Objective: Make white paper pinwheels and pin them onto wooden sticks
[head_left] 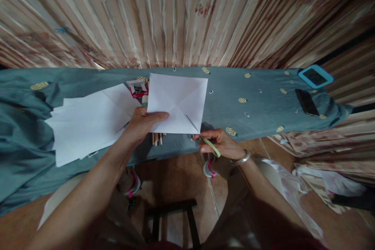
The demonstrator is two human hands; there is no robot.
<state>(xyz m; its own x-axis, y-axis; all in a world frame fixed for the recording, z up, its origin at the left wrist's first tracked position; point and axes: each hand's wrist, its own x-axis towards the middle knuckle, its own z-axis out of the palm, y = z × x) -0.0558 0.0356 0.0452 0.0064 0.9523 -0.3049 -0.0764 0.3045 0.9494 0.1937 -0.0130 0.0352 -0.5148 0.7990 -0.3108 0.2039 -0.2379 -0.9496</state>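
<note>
A square sheet of white paper (178, 93) with crossing diagonal creases is held above the cloth-covered surface. My left hand (143, 123) grips its lower left edge, thumb on top and the other fingers hidden beneath. In my right hand (219, 142) are scissors with pale green handles (212, 147). Their blade lies along the crease at the paper's lower right corner, pointing toward the centre. How far the paper is cut I cannot tell. Wooden sticks (157, 138) show partly from under the sheet.
A fanned stack of white paper (90, 125) lies to the left. Behind the left hand are a small red box (137, 89) and a white-and-green stick-like tube (144, 100). A blue-framed device (315, 76) and a black phone (306, 102) lie far right. Curtains (175, 15) hang behind the green cloth (225, 117).
</note>
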